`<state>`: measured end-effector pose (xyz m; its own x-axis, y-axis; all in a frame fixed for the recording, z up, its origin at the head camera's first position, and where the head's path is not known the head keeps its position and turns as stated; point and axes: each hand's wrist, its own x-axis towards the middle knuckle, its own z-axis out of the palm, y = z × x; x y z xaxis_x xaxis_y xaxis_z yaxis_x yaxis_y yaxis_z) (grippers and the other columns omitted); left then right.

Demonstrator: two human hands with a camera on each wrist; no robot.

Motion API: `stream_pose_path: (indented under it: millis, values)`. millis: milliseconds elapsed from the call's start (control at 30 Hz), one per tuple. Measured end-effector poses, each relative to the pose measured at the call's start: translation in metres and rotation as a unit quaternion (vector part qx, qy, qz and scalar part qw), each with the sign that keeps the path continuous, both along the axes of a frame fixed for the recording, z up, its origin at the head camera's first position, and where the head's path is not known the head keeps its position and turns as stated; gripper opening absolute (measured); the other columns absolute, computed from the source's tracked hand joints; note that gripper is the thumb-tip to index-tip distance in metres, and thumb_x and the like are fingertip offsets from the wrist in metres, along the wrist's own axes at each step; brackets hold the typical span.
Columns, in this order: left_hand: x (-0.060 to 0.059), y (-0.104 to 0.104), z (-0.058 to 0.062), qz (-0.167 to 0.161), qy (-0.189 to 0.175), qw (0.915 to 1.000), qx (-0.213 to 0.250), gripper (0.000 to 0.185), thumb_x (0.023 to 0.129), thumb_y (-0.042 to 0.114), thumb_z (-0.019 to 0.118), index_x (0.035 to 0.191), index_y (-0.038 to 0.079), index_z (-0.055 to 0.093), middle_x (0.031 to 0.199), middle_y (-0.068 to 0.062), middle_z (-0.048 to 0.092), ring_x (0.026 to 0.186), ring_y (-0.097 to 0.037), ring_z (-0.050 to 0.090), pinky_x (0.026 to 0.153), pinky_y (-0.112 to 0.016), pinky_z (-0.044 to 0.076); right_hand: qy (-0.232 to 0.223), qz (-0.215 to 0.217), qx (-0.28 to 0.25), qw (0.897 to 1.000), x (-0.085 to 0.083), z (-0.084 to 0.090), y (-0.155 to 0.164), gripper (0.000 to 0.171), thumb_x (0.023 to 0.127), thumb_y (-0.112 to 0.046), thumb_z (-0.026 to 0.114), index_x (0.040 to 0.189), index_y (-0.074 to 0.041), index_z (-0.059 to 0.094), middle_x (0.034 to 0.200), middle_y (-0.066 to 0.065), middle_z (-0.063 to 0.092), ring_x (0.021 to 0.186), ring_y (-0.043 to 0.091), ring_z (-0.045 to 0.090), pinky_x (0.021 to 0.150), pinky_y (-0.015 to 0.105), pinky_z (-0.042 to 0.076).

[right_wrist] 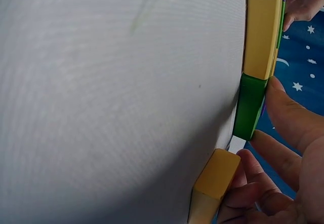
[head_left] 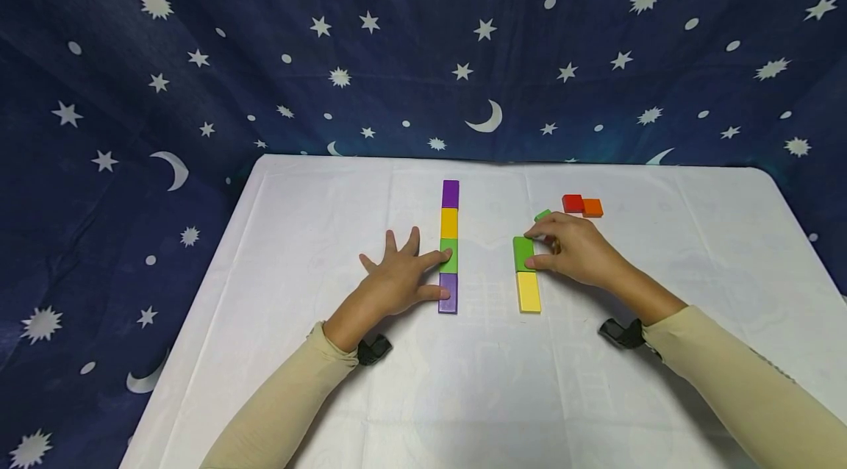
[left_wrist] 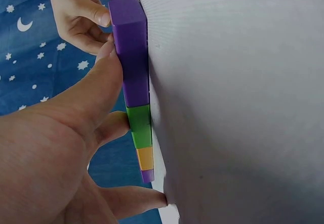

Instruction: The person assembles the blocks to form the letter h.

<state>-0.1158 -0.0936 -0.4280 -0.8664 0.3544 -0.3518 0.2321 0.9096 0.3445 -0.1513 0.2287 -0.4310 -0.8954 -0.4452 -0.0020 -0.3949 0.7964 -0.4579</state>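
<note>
Green block (head_left: 523, 252) (beside yellow block (head_left: 529, 292)) pinched by right hand (head_left: 574, 248).

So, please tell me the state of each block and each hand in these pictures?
Left hand: open, fingertips touching the left row.
Left row: four blocks flat, end to end.
Right hand: pinches the green block.
Green block: flat, touching the yellow block.
Yellow block: flat, untouched.
Red block: flat, beside the orange block.
Orange block: flat, untouched.

Green block (head_left: 523, 252) flat (touching yellow block (head_left: 529, 292))
</note>
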Motion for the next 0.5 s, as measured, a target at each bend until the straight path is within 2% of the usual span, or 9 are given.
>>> stream_pose_path:
  millis: [500]
  values:
    - [0.0014,-0.0001,0.0027,-0.001,0.000,1.0000,-0.003,0.071,0.085,0.063,0.071,0.150,0.045,0.047,0.171,-0.018,0.015,0.152,-0.060,0.003,0.099,-0.092,0.012,0.003,0.003,-0.003,1.000,0.0016,0.0012,-0.0001,0.050,0.076,-0.029,0.092,0.118,-0.009,0.075,0.109,0.008,0.069,0.085,0.019,0.058,0.072,0.032,0.049]
